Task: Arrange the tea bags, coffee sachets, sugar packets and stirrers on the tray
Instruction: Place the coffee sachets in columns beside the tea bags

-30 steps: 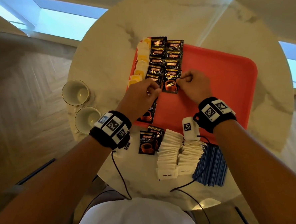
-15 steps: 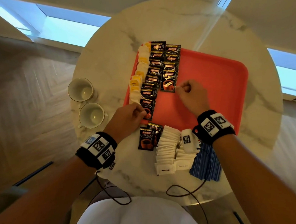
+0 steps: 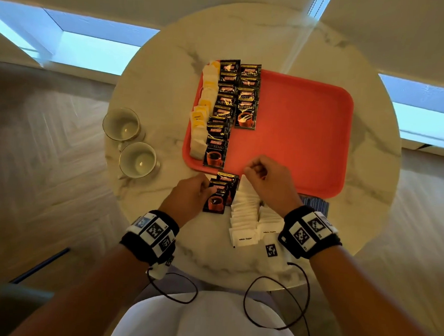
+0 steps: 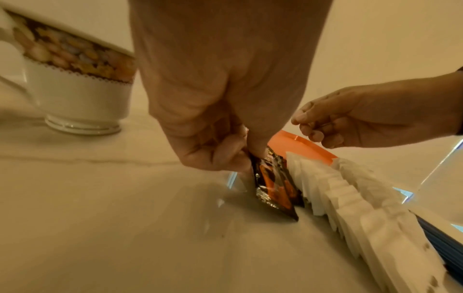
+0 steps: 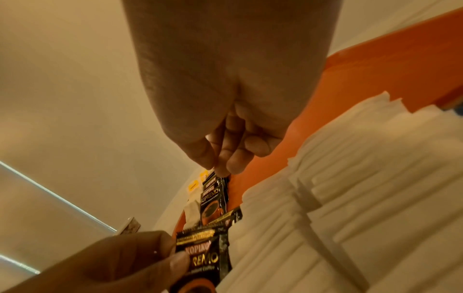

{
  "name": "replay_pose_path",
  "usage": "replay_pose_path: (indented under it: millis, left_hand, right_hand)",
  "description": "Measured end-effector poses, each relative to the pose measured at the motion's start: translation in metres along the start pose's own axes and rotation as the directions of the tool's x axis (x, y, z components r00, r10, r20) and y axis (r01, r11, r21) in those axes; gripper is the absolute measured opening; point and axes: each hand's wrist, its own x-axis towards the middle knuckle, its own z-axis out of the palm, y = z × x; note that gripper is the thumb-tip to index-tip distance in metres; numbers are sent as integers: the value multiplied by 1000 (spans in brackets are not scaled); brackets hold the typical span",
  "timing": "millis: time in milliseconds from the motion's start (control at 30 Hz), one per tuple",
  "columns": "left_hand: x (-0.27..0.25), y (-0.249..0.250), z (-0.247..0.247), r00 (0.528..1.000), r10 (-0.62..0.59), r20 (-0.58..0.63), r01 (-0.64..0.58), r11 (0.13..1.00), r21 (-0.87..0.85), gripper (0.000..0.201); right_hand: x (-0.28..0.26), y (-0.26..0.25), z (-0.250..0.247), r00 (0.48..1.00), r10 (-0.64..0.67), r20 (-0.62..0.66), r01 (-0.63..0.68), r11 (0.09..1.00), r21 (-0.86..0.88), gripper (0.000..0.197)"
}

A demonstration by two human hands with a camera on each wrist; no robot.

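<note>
The red tray (image 3: 309,126) carries a column of tea bags (image 3: 203,109) along its left edge and two columns of black coffee sachets (image 3: 246,109) beside them. In front of the tray, my left hand (image 3: 209,190) pinches the top of a loose coffee sachet (image 3: 215,200) (image 4: 273,186) (image 5: 200,261); a second sachet (image 3: 229,181) lies partly under it. My right hand (image 3: 250,168) (image 5: 225,160) hovers over the tray's near rim, its fingers curled with nothing in them. White sugar packets (image 3: 246,216) (image 4: 350,198) are fanned out on the table. Blue stirrers (image 3: 316,202) show past my right wrist.
Two white cups (image 3: 122,124) (image 3: 138,160) stand on the round marble table (image 3: 169,81) left of the tray; one cup (image 4: 75,83) is close behind my left hand. The tray's right half is bare red. Wrist cables hang over the table's near edge.
My left hand has drawn back from the tray to the loose sachets and taken hold of one. My right hand has pulled back from the second coffee column to the tray's near rim.
</note>
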Motion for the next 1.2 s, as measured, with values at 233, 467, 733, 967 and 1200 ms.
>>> replay_pose_path:
  millis: [233,467,733,967,1200]
  left_hand:
    - [-1,8,-33,973,185,-137,-195,979,-58,13]
    - [10,19,-31,969,197,-150,-210,975,-76,9]
    - [21,18,4,998,-68,-3,68,997,37,26]
    - [13,15,-5,1000,19,7,-19,1000,4,25]
    - [10,15,-33,994,12,-107,-14,1000,-19,18]
  right_hand:
    - [-4,-8,13,993,-15,120,15,1000,0,12]
    - [-2,-6,15,989,-16,145,25,998,-59,6]
    - [-3,4,-2,998,1,60,2,999,-47,9]
    - [5,8,-10,1000,13,26,-13,999,-32,9]
    - [34,6,-19,992,70,-106,-69,998,8,11]
